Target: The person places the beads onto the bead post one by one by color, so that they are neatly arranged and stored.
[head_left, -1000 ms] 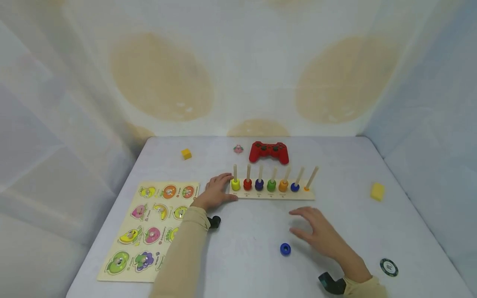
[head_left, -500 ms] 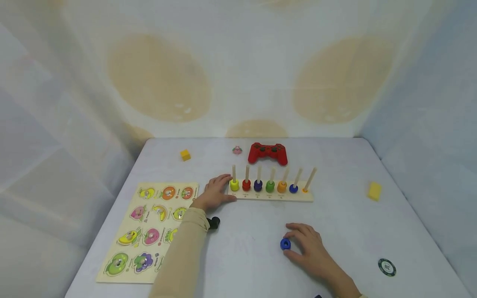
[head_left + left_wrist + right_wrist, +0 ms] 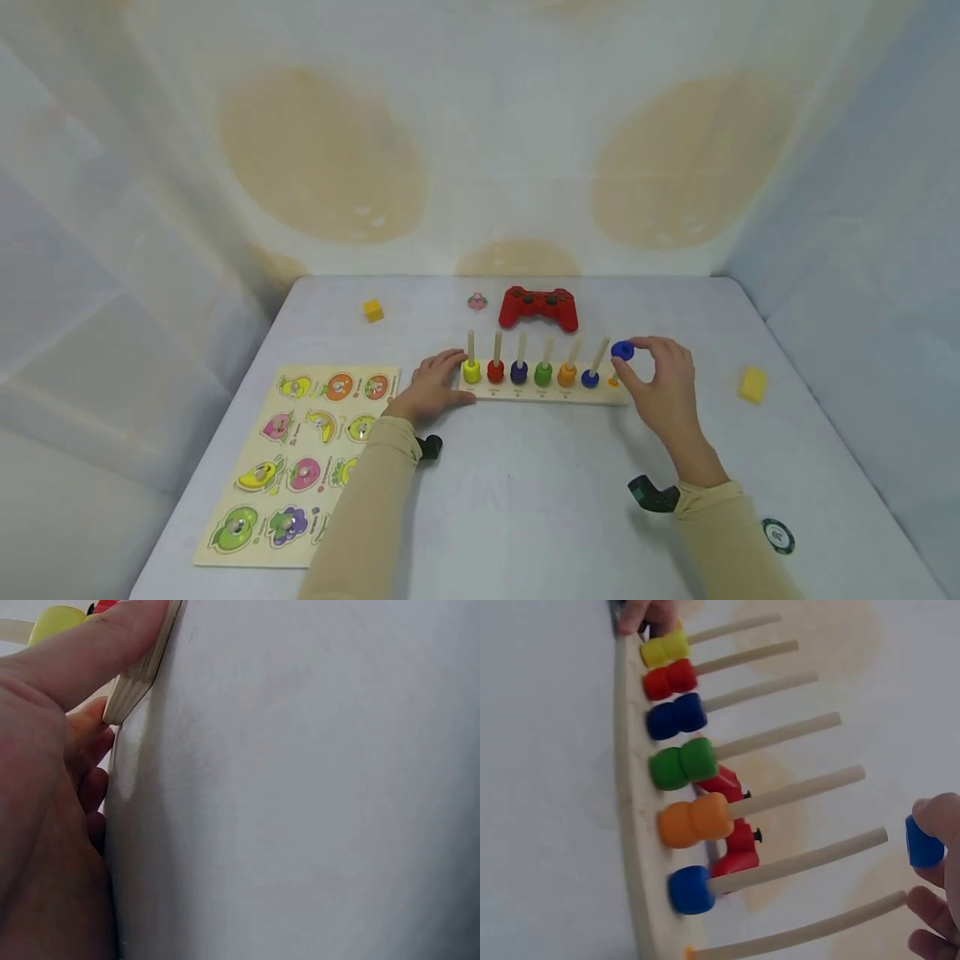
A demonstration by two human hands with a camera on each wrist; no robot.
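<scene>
Head view: right hand (image 3: 663,387) pinches blue ring (image 3: 622,351) in its fingers just above the pegs at the right end of the peg board (image 3: 551,396). Left hand (image 3: 431,387), fingers flat, steadies the board's left end. Line the hole up over the peg tip, lower straight.

Seven pegs (image 3: 522,348), two yellow blocks (image 3: 752,384), one red controller (image 3: 538,307), one puzzle board (image 3: 300,462), one chip (image 3: 777,536)

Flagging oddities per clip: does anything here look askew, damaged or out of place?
Nothing damaged or spilled. The wooden peg board lies flat, pegs upright. Only the last wooden peg stands out: it carries just a thin orange ring, while the others carry thicker beads.
</scene>
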